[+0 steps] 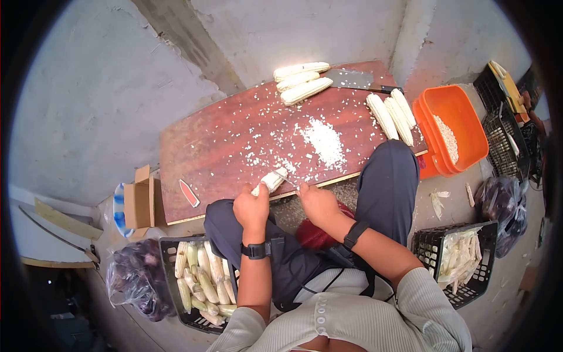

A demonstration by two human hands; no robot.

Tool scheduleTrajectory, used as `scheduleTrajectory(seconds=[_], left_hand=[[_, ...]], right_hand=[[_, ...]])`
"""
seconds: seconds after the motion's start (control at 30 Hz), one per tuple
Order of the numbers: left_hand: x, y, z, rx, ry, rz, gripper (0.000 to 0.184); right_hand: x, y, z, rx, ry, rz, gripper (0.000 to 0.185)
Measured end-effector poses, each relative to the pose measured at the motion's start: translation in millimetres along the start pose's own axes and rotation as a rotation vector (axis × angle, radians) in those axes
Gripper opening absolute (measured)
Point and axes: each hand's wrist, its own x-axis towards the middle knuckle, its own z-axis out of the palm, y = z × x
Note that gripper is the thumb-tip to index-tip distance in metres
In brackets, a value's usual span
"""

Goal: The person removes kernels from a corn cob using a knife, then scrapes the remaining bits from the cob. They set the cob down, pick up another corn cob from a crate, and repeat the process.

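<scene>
The left hand [251, 206] is closed around the lower end of a pale corn cob [272, 180], which slants at the near edge of the reddish tabletop [223, 149]. The right hand [319, 205] is curled, gripping a small thin tool [290, 182] whose tip meets the cob (the tool's exact form is too small to tell). Just beyond lies a heap of loose kernels [326, 142], with others scattered around it. A cleaver [352, 78] rests at the far side, beside three whole cobs [306, 91].
</scene>
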Motion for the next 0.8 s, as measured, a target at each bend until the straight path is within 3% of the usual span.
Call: scheduleTrajectory(seconds=[0.1, 0.2, 0.4, 0.6, 0.8], left_hand=[[-1, 8, -5, 0.065, 0.001, 0.008, 0.041], [1, -2, -2, -0.109, 0.04, 0.185, 0.035], [7, 1, -6, -0.048, -0.092, 0.305, 0.03], [12, 11, -9, 0.011, -0.092, 0.311, 0.032], [0, 8, -11, 0.004, -0.043, 0.177, 0.036]], right_hand=[[2, 4, 15, 0.01, 0.015, 0.007, 0.01], [7, 2, 17, -0.014, -0.009, 0.018, 0.011], [19, 8, 17, -0.143, -0.067, -0.024, 0.008], [33, 12, 15, 0.046, -0.194, 0.094, 0.019], [31, 27, 29, 0.519, -0.135, 0.105, 0.03]])
